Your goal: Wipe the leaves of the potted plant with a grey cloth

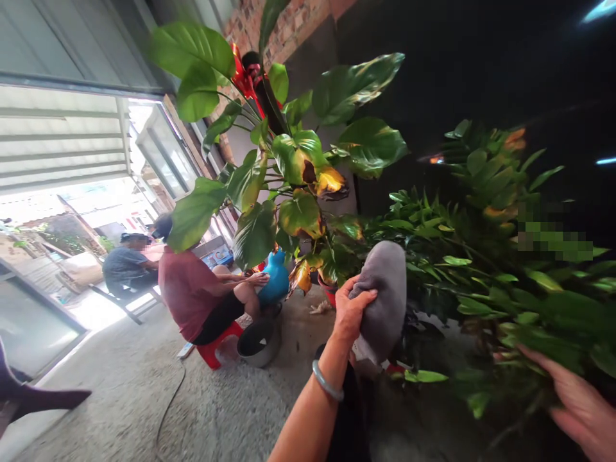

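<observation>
Head view: gripping gray cloth point(389, 289) in left fingers point(367, 297); showing green leaves point(543, 314) beside right fingers point(543, 363), too blurred to tell whether closed.

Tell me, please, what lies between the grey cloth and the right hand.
Green leaves fill much of the stretch between the grey cloth and the right hand, as the head view shows.

I am finding dense foliage point(462, 289) crowding the right hand point(577, 394) and obstructing sideways passage there. Large leaves point(356, 144) are blocking the upward route beyond the left hand point(350, 308). A bucket point(258, 346) and a seated person point(185, 289) are limiting reach farther left; nearer, open concrete floor point(231, 417) is offering low clearance left of the forearm point(312, 410).
</observation>
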### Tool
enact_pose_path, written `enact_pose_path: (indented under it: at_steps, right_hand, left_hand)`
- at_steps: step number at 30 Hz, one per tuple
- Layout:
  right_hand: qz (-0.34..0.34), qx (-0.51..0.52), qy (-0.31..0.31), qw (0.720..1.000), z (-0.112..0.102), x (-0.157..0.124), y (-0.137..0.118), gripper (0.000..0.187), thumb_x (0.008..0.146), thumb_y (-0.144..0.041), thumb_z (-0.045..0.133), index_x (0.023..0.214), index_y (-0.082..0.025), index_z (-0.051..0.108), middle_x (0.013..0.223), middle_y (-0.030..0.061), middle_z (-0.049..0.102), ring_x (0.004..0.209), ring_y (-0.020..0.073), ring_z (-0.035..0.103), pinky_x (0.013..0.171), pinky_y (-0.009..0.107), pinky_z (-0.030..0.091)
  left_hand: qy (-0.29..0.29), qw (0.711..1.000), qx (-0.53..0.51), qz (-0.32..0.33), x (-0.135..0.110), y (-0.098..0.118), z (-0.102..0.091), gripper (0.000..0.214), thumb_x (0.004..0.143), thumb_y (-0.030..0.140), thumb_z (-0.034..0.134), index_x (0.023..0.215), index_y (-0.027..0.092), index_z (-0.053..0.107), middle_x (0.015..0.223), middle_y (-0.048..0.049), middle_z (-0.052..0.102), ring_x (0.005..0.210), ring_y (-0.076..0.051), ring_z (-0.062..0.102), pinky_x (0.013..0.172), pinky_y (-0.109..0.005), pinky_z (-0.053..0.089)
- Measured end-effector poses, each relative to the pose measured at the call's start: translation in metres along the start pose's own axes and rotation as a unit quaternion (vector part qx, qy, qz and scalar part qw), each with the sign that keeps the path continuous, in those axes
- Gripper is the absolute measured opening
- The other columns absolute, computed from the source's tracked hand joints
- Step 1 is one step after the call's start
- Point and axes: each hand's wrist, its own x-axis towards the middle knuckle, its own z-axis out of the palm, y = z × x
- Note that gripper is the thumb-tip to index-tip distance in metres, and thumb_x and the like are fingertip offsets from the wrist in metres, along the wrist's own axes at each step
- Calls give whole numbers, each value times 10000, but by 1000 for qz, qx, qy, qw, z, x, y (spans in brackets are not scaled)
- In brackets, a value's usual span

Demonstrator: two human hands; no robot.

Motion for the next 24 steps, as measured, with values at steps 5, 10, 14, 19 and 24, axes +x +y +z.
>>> enact_pose_path:
  at_steps: [5,10,14,19,24]
  right_hand:
    - [94,60,-49,993,2,0,1,191,481,-155,739,599,-287,668,774,78,751,942,352,670,774,431,589]
    - [207,195,-14,959,6,33,30,106,498,-156,689,546,-248,664,497,46,669,426,238,627,393,306,536]
    - [185,239,-20,953,9,46,40,70,549,-148,688,571,-214,684,502,32,677,439,221,639,431,280,538]
    - [168,246,-17,954,8,49,48,126,491,-123,698,599,-182,671,505,34,683,426,196,634,431,261,544]
    - [154,214,-30,964,3,55,57,167,491,-176,719,649,-186,663,528,24,689,457,219,652,431,296,556]
  left_hand:
    - [-35,983,108,-146,-36,-53,-9,338,371,97,746,699,173,718,579,17,613,617,-175,540,641,-310,442]
    - [-57,991,41,-111,-39,-16,-19,397,360,141,765,754,164,722,586,37,626,584,-137,532,606,-257,421]
    - [-4,995,-94,17,2,24,-9,370,438,195,768,799,180,689,662,32,668,584,-123,561,599,-237,429]
    - [72,960,-138,-232,-6,-12,1,122,577,236,664,670,160,642,575,-10,652,539,-158,579,610,-283,465]
    - [-37,892,-185,-412,-49,-28,-11,147,600,191,580,685,107,665,527,-70,652,494,-196,598,577,-308,484]
